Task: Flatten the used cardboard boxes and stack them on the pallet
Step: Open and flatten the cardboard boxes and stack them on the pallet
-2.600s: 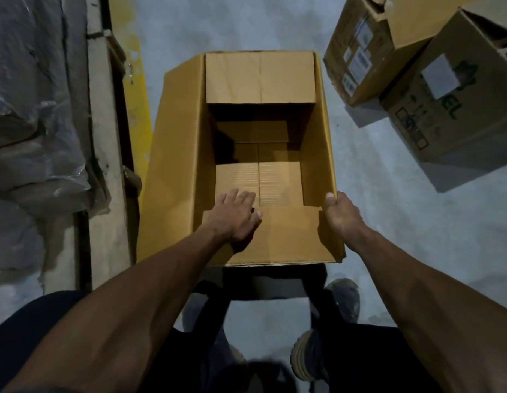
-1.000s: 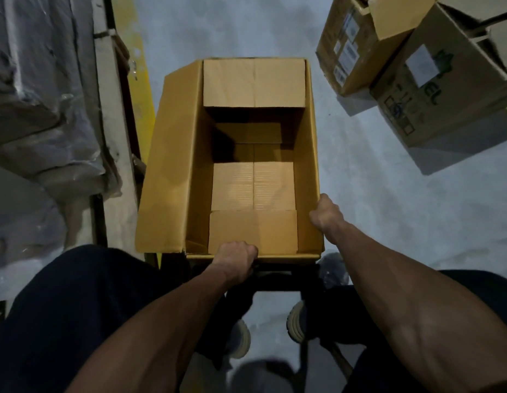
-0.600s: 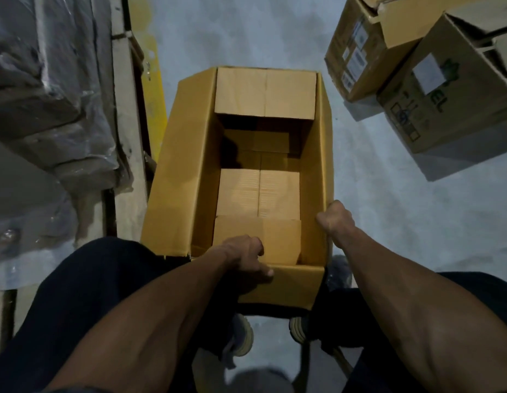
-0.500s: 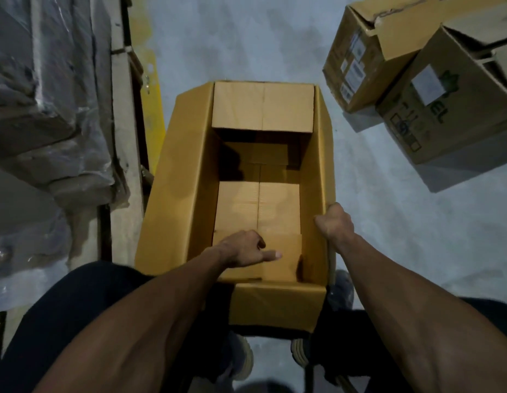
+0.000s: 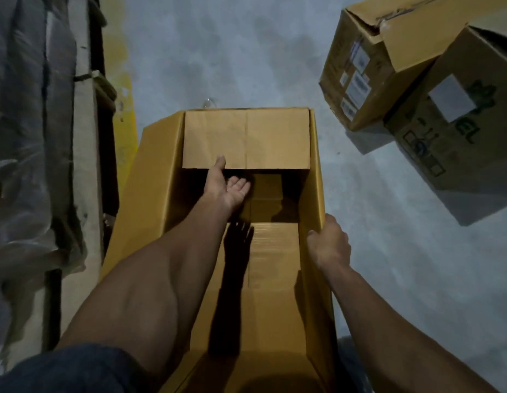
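An open brown cardboard box [image 5: 150, 177] stands on the grey floor right below me, its inner flaps folded in. My left hand [image 5: 228, 184] reaches deep inside it, palm up and fingers apart, with the thumb touching the lower edge of the far flap [image 5: 246, 137]. My right hand [image 5: 328, 245] is closed over the top edge of the box's right wall. The near flap lies low at the bottom of the view.
Two more cardboard boxes lie tipped on the floor at the upper right, one with white labels [image 5: 357, 78] and one with green print [image 5: 456, 114]. Plastic-wrapped goods [image 5: 25, 137] and a wooden board [image 5: 85, 154] run along the left.
My left hand let go of the near flap and moved forward through the box to the far flap. The right hand stayed on the right wall. The view moved closer over the box.
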{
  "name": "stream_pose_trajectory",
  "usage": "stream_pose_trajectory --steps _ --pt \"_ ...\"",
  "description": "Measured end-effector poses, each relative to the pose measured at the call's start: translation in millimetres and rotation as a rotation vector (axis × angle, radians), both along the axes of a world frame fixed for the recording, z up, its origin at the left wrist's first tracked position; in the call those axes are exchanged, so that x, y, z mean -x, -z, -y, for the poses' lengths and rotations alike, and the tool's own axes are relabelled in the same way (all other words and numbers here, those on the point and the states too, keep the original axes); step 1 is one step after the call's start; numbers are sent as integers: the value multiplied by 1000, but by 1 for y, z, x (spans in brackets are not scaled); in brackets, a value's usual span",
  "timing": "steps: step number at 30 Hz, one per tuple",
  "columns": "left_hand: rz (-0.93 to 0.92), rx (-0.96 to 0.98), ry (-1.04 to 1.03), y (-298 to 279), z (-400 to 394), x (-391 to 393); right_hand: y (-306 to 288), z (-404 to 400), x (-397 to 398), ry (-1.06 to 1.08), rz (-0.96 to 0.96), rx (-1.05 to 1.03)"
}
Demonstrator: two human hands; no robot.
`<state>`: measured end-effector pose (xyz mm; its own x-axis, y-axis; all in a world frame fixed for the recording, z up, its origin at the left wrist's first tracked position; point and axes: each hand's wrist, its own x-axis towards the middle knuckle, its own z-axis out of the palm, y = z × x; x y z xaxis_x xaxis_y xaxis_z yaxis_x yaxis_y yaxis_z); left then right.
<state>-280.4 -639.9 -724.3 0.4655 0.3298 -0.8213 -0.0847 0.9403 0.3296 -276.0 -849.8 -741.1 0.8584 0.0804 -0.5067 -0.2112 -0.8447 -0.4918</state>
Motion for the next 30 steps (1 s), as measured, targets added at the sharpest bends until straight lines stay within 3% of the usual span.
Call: stream_pose_trajectory --steps 5,12,17,21,26,30 --pt "-50 -40 -39 -3 -11 -22 -2 -3 2 3 16 49" --pt "-127 -299 42 -37 -38 -40 -11 -10 4 32 -13 68" --pt "-63 -565 82 -65 -52 -82 -15 -12 4 32 0 59" --pt "-228 -1063 493 -57 -69 -109 -15 -13 3 28 3 71" --pt "-530 -1665 1366 -17 -86 -127 -11 -12 5 20 29 69" --pt "-769 -1897 1608 -2 -88 -139 -4 -13 5 16 26 73"
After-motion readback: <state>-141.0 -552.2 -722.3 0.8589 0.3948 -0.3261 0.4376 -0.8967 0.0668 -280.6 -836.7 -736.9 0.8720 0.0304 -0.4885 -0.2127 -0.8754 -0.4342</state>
